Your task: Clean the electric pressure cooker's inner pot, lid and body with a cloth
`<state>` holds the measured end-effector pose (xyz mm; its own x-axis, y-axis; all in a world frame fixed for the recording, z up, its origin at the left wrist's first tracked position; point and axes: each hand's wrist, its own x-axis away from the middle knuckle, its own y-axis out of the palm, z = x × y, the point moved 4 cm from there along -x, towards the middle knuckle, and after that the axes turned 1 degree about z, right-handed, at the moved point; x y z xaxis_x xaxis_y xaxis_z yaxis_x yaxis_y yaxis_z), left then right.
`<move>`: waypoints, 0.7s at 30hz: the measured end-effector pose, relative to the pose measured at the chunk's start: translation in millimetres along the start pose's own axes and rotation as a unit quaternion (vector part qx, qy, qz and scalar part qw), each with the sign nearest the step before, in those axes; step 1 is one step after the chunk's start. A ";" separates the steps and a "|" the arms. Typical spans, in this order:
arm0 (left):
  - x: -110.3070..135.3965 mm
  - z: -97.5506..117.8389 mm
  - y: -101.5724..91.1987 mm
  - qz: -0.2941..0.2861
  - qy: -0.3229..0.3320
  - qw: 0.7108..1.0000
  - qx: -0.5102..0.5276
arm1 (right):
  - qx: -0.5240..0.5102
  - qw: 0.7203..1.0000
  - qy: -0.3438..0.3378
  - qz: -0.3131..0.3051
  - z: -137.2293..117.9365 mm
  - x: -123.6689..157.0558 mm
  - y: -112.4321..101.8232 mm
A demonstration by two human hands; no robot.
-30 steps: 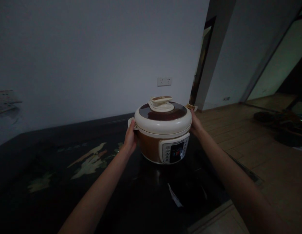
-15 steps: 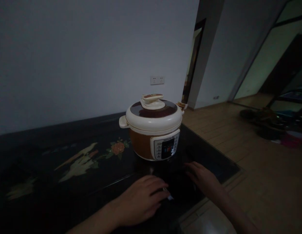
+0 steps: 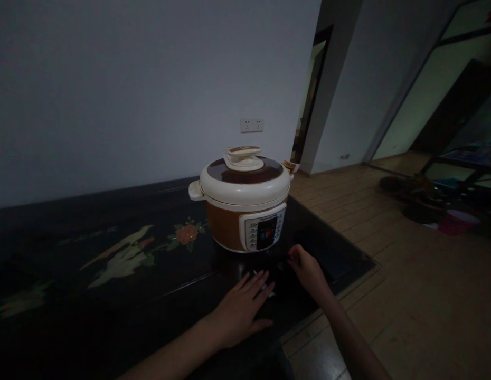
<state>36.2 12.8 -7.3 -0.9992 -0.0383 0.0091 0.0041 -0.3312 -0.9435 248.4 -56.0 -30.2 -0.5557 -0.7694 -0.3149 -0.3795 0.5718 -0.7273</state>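
A cream-and-brown electric pressure cooker (image 3: 225, 224) stands upright on the black table (image 3: 162, 316), its lid closed and its control panel facing me. In front of the cooker, my left hand (image 3: 242, 309) lies palm down with spread fingers. A small whitish thing (image 3: 264, 287) shows between and beside those fingers; its kind is unclear. To the right, near the cooker's front, my right hand (image 3: 308, 268) has its fingers curled together in a pinch at the table's surface. What it pinches, if anything, is too dark to make out.
Flower and bird inlays (image 3: 186, 234) decorate the tabletop. Behind the cooker, a double wall socket (image 3: 252, 125) sits on the pale wall. The table's right edge drops to a tiled floor (image 3: 388, 285). Farther off are a pink tub (image 3: 457, 221) and dark clutter.
My left hand's fingers have spread out flatter. My right hand's fingers have gone from reaching forward to curled in a pinch. The whole view has shifted slightly.
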 end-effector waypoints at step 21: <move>18.7 -13.7 -24.0 -0.008 0.074 0.996 0.058 | 0.054 0.990 -0.122 0.038 -5.7 27.5 16.0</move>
<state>16.9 32.9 11.0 -0.9940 0.1038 -0.0335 -0.0153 -0.4375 -0.8991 222.8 -66.4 -47.0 -0.3795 -0.7793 -0.4988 -0.2558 0.6064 -0.7529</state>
